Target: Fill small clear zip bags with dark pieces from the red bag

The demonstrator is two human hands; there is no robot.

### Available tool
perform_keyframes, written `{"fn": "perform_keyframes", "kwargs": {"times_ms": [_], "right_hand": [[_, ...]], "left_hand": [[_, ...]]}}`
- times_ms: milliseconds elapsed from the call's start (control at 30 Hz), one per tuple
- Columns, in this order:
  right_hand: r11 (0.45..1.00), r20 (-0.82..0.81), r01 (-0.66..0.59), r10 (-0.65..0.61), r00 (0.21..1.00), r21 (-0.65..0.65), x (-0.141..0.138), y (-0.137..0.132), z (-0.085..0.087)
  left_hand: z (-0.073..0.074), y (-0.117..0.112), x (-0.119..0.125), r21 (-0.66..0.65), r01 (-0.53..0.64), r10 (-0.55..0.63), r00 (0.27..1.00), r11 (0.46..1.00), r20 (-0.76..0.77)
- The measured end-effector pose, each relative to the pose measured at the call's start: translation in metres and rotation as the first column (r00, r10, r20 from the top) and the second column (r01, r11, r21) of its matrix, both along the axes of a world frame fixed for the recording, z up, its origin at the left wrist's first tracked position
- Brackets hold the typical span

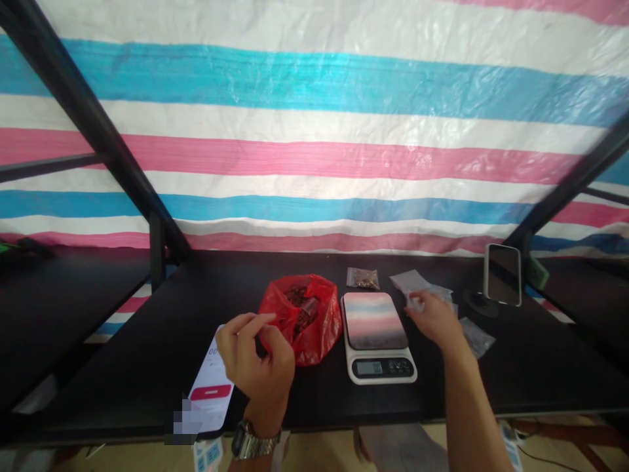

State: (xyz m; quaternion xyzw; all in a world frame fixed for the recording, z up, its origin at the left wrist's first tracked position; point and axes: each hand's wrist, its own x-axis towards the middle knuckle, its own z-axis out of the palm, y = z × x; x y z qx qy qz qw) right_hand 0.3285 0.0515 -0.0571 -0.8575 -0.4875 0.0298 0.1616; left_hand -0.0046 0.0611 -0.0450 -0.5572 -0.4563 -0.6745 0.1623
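My left hand (258, 360), with a metal watch (253, 442) at the wrist, hovers before a red plastic bag (327, 331). Its fingers are loosely curled, thumb and forefinger apart, holding nothing I can see. Inside the open red bag lie small brown pieces and a clear scoop or cup (308, 309), only partly visible. My right hand (435, 318) reaches beyond the scale, its fingertips closed on a clear plastic bag (413, 280) in a loose pile. Between my hands stands a white kitchen scale (376, 321) with a bare steel plate; its display appears to show zero.
Behind the scale lies a small filled zip bag (364, 278). Another clear bag (476, 337) rests right of my right forearm. A phone on a stand (502, 275) is at the back right; a lit phone (211, 393) lies at left. Black frame bars (98, 141) slope at both sides.
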Motion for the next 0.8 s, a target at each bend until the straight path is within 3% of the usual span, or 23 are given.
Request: {"fn": "perform_keyframes", "kwargs": {"times_ms": [100,200,267,333,400,433,500,533,600,633,700,800], "right_hand": [[0.997,-0.100,0.067,-0.063,0.993,0.036,0.001,-0.002,0.010],[0.963,-0.287,0.172,-0.107,0.952,0.210,0.004,-0.007,0.029],[0.904,-0.485,0.207,0.000,0.875,0.375,0.002,-0.012,0.042],[0.846,-0.664,0.225,0.187,0.724,0.484,-0.005,-0.018,0.054],[0.829,-0.769,0.212,0.341,0.541,0.517,-0.018,-0.022,0.064],[0.834,-0.802,0.195,0.391,0.451,0.516,-0.026,-0.024,0.068],[0.848,-0.843,0.164,0.442,0.306,0.504,-0.044,-0.025,0.075],[0.849,-0.852,0.157,0.459,0.251,0.504,-0.052,-0.025,0.076],[0.846,-0.855,0.150,0.486,0.180,0.512,-0.066,-0.024,0.076],[0.841,-0.851,0.146,0.498,0.166,0.521,-0.072,-0.023,0.075],[0.835,-0.841,0.128,0.512,0.178,0.535,-0.080,-0.019,0.071],[0.833,-0.809,0.074,0.507,0.297,0.548,-0.083,-0.014,0.065]], "left_hand": [[0.003,-0.005,0.007,0.015,0.027,-0.026,0.999,1.000,-0.020],[0.010,-0.011,0.016,0.004,0.103,-0.103,0.993,0.995,-0.051],[0.016,-0.014,0.023,-0.004,0.205,-0.205,0.976,0.979,-0.071],[0.021,-0.017,0.031,-0.057,0.349,-0.352,0.934,0.935,-0.057],[0.022,-0.020,0.044,-0.185,0.521,-0.522,0.852,0.833,0.046],[0.022,-0.022,0.051,-0.270,0.610,-0.594,0.791,0.745,0.145],[0.018,-0.026,0.067,-0.399,0.771,-0.652,0.635,0.497,0.415],[0.016,-0.028,0.074,-0.415,0.835,-0.626,0.547,0.361,0.557],[0.013,-0.030,0.087,-0.364,0.927,-0.561,0.352,0.095,0.750],[0.014,-0.030,0.092,-0.331,0.944,-0.543,0.280,0.003,0.792],[0.017,-0.029,0.095,-0.280,0.959,-0.518,0.212,-0.055,0.828],[0.022,-0.025,0.091,-0.274,0.961,-0.492,0.256,0.035,0.832]]}}
